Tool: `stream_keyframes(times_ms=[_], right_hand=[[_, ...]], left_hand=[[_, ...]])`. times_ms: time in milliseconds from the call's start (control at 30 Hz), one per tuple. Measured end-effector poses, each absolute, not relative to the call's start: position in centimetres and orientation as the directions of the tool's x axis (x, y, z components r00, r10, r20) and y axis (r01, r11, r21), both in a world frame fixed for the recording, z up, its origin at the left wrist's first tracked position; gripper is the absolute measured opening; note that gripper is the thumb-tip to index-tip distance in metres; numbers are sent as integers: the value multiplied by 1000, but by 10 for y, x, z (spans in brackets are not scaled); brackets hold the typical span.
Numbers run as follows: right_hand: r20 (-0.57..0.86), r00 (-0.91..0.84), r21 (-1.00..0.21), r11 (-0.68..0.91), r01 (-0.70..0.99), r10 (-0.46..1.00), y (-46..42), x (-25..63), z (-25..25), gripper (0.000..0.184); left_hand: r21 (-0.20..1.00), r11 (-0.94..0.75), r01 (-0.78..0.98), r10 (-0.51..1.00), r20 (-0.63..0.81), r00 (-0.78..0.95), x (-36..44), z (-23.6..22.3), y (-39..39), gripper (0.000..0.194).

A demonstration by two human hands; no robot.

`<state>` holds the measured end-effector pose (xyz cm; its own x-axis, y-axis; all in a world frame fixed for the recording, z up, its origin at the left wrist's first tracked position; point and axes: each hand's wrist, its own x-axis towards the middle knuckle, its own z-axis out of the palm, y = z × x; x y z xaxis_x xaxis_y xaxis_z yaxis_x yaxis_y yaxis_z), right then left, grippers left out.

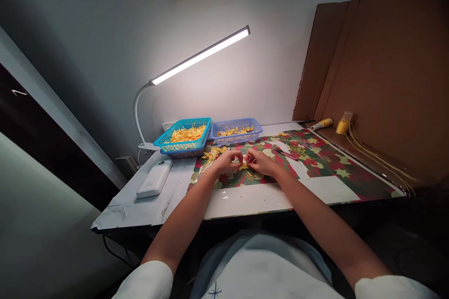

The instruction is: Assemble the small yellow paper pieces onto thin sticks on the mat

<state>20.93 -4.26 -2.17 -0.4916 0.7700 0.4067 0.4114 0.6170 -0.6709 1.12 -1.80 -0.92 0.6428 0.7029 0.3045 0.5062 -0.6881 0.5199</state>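
Observation:
Over the patterned mat, my left hand point(229, 161) and my right hand point(259, 161) face each other, almost touching. Each has thumb and fingers drawn together in a pinch. What sits between the fingertips is too small to make out. Just below them on the mat lie small yellow bits point(244, 167). Beside my left hand is a loose pile of yellow strips point(213, 154). A slim tool with reddish handles point(287, 154), its kind unclear, rests to the right of my right hand.
A teal basket point(206, 124) of yellow-orange pieces and a blue-violet basket point(236, 138) stand at the back. A white power bank point(155, 179) lies left, under a lit lamp point(201, 56). Cardboard point(379, 65) walls the right side, near a yellow spool point(343, 124) and yellow cords point(375, 159).

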Motion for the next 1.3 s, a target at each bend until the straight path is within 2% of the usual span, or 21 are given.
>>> stream_keyframes(times_ms=[200, 467, 633, 967, 1100, 1200, 1300], right_hand=[[403, -502, -672, 619, 406, 766, -41, 210, -25, 12], [387, -476, -701, 587, 405, 790, -45, 210, -20, 10], [368, -421, -780, 522, 344, 829, -43, 211, -18, 13], [405, -376, -832, 506, 226, 833, -31, 215, -26, 17], [413, -245, -828, 474, 299, 877, -30, 217, -24, 19], [428, -157, -832, 456, 315, 890, -26, 221, -24, 24], [439, -123, -843, 455, 288, 890, -21, 222, -27, 30]], left_hand=[[450, -734, 509, 665, 321, 675, 11, -7, -18, 11], [412, -706, 575, 692, 230, 685, 12, -13, -14, 19], [437, -663, 608, 735, 222, 641, 12, -19, -10, 17], [542, -617, 570, 764, 241, 598, 14, -16, -12, 19], [512, -644, 569, 751, 278, 599, 9, -14, -12, 18], [455, -706, 543, 685, 242, 688, 3, -14, -11, 26], [425, -738, 525, 644, 211, 735, 1, -14, -10, 18]])
